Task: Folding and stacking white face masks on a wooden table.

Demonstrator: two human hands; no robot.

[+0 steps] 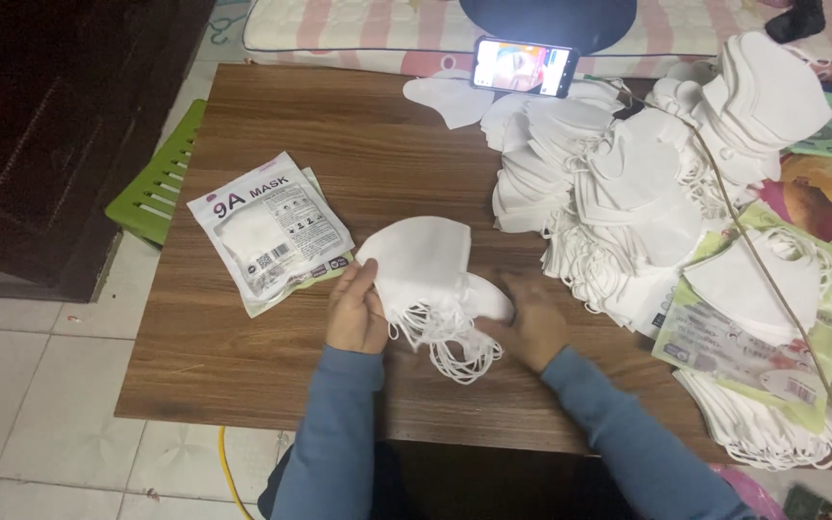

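A small stack of white folded face masks (426, 265) lies on the wooden table (339, 144) near its front edge, ear loops trailing toward me. My left hand (356, 308) grips the stack's left edge. Blurred, my right hand (532, 323) rests on the table at the stack's right side, touching the lower masks. Both sleeves are blue.
A sealed packet of masks (270, 229) lies to the left on other packets. A big heap of loose white masks (628, 164) fills the right back. Green printed bags (772, 347) with masks sit at right. A lit phone (524, 65) stands at the back. A green stool (156, 183) is left.
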